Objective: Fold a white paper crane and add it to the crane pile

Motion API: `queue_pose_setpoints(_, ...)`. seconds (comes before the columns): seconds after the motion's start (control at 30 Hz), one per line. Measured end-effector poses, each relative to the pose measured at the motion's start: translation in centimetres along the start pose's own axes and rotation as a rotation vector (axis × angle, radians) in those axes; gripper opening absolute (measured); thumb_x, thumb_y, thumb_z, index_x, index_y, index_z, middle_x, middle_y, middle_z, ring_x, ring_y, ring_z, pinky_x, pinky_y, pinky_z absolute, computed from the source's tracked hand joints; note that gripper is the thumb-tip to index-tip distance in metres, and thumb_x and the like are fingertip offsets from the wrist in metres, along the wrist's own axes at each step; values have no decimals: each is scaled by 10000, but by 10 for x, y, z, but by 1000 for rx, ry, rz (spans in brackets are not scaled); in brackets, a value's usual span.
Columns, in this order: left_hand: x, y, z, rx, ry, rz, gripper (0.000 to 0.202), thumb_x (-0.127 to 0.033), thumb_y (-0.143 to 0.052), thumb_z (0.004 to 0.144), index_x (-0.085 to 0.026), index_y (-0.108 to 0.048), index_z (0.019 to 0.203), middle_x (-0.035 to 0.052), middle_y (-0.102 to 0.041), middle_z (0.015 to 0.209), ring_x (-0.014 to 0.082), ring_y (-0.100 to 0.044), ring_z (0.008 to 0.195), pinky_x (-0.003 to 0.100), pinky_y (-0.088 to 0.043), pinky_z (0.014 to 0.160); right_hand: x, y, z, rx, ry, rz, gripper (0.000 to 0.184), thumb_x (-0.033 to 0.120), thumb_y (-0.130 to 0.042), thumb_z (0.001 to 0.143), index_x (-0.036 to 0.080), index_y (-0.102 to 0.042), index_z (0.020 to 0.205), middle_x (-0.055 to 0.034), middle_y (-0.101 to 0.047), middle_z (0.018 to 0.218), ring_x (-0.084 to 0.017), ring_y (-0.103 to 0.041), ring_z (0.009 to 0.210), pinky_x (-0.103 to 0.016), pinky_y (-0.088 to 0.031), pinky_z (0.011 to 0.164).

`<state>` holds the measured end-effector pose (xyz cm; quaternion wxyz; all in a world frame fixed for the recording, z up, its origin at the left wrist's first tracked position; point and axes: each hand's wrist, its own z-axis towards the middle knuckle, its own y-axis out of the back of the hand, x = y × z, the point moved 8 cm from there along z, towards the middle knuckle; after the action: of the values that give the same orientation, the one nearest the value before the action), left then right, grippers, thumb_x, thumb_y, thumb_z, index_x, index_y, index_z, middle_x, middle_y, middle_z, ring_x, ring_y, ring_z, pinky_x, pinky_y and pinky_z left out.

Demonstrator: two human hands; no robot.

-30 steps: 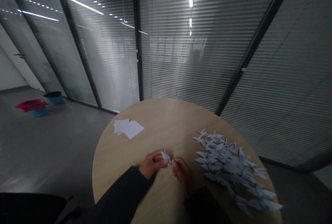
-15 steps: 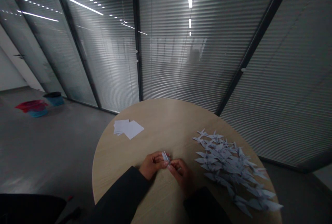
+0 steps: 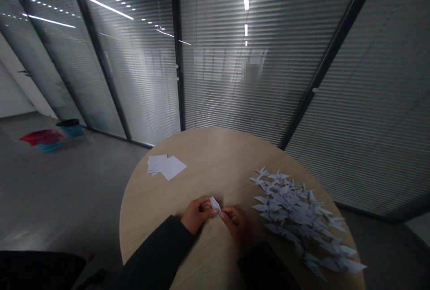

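Your left grip (image 3: 196,213) and your right grip (image 3: 238,223) meet fingertip to fingertip, and both pinch one small folded piece of white paper (image 3: 215,203). The paper stands between them just above the round pale wooden tabletop (image 3: 208,155), close to its near edge. Its long axis is tilted: the upper end leans away to your left, and the lower end runs down toward your right fingertips. Both grips touch it, so neither is nearer.

A spread pile of folded white paper cranes (image 3: 295,214) lies on the tabletop near your right grip but apart from it. A small stack of flat white square sheets (image 3: 167,166) lies toward the far left edge, well apart from your left grip.

Far off on the floor to your left stand a dark-rimmed blue tub (image 3: 70,127) and a second blue tub with something red over it (image 3: 45,140). You cannot tell what either holds.
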<state>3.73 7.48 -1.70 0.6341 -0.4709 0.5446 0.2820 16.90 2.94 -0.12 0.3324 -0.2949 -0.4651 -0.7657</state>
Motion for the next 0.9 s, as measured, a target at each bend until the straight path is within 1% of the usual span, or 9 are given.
queue_pose_setpoints(0.27,-5,-3,-2,7,-15,18,471,-348,-823,509,-109,-687,891,8,-651,653,128,-580,637,252,-434,673,3,6,1,-31,2,-18,179,339,-550,763,202,-619,669,-16,-624,655,-132,-568,585,-215,-429,535)
queue_pose_setpoints(0.4,-6,-1,-3,-18,-19,33,477,-342,-824,509,-104,-689,899,-3,-628,628,112,-556,611,239,-426,650,5,9,2,-53,-6,-22,185,337,-546,758,203,-621,655,-11,-620,632,-127,-553,561,-216,-418,530)
queue_pose_setpoints(0.57,-7,-2,-3,-26,-15,41,478,-357,-819,511,-106,-694,898,4,-625,632,114,-544,598,245,-423,634,5,9,3,-36,-8,1,194,348,-549,755,204,-620,645,-8,-616,626,-128,-560,561,-219,-422,533)
queue_pose_setpoints(0.73,-7,-2,-3,-38,-13,52,468,-388,-811,515,-114,-699,877,28,-650,669,130,-559,616,256,-429,634,3,9,3,-38,-40,13,208,371,-542,752,212,-628,648,-13,-622,638,-134,-559,565,-226,-423,533)
queue_pose_setpoints(0.9,-6,2,-3,-70,-12,79,458,-394,-815,500,-107,-700,837,25,-633,645,119,-538,573,244,-413,589,3,8,3,-14,-58,28,199,364,-542,746,218,-625,640,-10,-624,643,-134,-558,582,-226,-426,556)
